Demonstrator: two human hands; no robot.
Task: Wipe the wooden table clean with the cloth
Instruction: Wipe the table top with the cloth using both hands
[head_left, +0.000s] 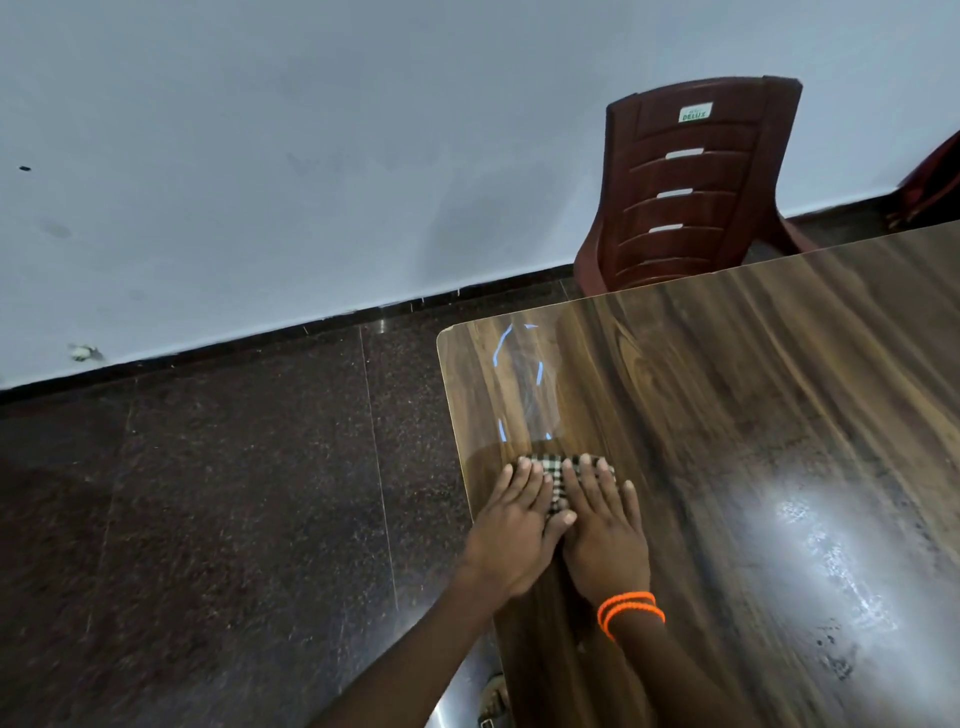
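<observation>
Left hand (517, 525) and right hand (600, 525) lay side by side, fingers straight and flat, both pressing down on the checked cloth (557, 480). Orange bands (629, 612) circled the right wrist. Cloth sat near the left edge of the wooden table (753, 415), mostly covered by the fingers. Just beyond it, a pale wet-looking patch (524, 384) on the tabletop. Farther off, a maroon plastic chair (691, 187) stood at the table's far edge, against the wall (311, 156). Dark speckled floor (208, 493) to the left.
</observation>
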